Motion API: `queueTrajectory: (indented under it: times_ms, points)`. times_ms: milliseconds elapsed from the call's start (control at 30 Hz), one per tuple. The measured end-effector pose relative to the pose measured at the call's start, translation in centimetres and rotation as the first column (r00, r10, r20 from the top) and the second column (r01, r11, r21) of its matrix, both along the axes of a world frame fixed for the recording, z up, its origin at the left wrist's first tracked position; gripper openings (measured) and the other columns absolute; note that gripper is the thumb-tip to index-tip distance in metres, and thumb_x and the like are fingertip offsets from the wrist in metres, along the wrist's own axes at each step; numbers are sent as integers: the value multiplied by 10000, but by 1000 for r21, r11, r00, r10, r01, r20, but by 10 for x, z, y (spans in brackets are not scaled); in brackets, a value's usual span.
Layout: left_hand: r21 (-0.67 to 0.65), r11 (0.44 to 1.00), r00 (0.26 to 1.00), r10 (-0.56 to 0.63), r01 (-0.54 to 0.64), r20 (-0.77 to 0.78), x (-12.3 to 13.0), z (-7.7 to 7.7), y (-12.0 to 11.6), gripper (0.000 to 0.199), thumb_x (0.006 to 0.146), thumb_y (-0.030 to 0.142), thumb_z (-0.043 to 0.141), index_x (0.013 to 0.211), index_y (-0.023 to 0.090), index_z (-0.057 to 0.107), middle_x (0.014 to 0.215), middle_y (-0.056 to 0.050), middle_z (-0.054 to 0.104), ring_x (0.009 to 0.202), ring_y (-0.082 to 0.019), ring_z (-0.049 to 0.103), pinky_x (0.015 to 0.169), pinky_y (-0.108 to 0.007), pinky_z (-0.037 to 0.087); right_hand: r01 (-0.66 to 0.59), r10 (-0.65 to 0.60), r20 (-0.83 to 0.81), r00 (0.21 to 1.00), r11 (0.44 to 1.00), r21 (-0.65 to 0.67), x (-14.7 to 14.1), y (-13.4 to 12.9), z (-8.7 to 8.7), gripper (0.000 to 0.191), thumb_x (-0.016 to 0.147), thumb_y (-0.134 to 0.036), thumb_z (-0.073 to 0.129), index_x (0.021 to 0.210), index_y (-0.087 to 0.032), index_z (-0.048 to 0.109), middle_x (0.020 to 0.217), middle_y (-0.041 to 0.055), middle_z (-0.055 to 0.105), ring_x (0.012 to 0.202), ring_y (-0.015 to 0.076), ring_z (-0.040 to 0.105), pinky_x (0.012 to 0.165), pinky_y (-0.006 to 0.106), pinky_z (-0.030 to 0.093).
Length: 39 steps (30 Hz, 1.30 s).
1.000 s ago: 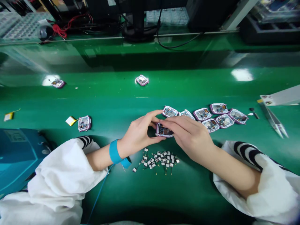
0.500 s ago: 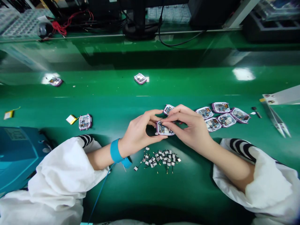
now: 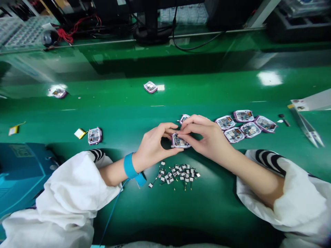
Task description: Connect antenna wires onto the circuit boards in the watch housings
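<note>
My left hand (image 3: 152, 144), with a blue band round the wrist, grips an open purple-rimmed watch case (image 3: 180, 141) between thumb and fingers. The case's circuit board faces up. Over its upper edge my right hand (image 3: 204, 135) has thumb and index finger pinched together; whatever they hold is too small to make out. Just behind the fingers lies another case (image 3: 184, 118), partly hidden. Below the hands is a loose pile of small silver parts with short black leads (image 3: 178, 173).
Several open cases (image 3: 250, 130) lie together at the right, near tweezers (image 3: 307, 127). On the left are a case (image 3: 94, 135) with a yellow-edged battery (image 3: 80, 133) and a blue machine (image 3: 23, 172). A black stand (image 3: 154, 34) is at the back.
The view has shifted slightly. My right thumb and fingertips have moved a little on the held case; both hands keep nearly the same pose.
</note>
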<state>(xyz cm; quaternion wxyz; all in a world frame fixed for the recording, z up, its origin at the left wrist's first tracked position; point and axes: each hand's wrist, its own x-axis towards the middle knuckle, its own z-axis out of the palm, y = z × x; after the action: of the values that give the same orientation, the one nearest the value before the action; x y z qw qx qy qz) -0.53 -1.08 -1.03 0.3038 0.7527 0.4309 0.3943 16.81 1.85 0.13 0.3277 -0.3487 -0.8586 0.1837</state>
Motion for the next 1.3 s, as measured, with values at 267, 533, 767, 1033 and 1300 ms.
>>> queueTrajectory:
  times_ms: [267,533,767,1033,1300]
  points:
    - [2,999,999,-36,36,-31,0,-2,-1,512,619,281,738,1026,198,438,917,-4,633,814,-120,633,750,-228,533,23,-48,222,974,993,114,3,-6,7,115,785,-206,528,757,-198,639,780,14,600,682,113,465,594,245,393]
    - [-71,995,998,-64,64,3,-1,4,0,547,609,263,746,1050,201,428,874,9,633,789,-106,621,716,-211,524,-107,-79,396,915,899,425,3,-5,21,178,813,-215,485,719,-170,630,751,29,583,675,131,424,569,253,367]
    - [-85,992,993,-93,98,70,-4,11,2,531,616,289,734,1042,195,431,872,-4,625,763,-109,615,686,-210,523,-411,-10,610,792,730,546,-5,-2,46,229,799,-69,406,731,-133,616,686,60,555,679,151,446,555,267,368]
    - [-165,983,978,-51,85,203,-9,13,8,524,590,236,741,1006,182,428,830,5,614,710,-84,604,692,-192,520,-494,46,607,794,631,598,-11,9,49,244,835,-112,385,701,-144,585,642,33,513,630,129,414,561,258,343]
    - [-137,990,986,-5,28,169,-20,32,12,533,589,230,744,1014,177,426,843,-1,609,749,-93,610,734,-200,513,-394,91,462,882,680,619,-11,26,46,213,840,-144,421,797,-169,628,797,19,617,631,122,413,552,241,336]
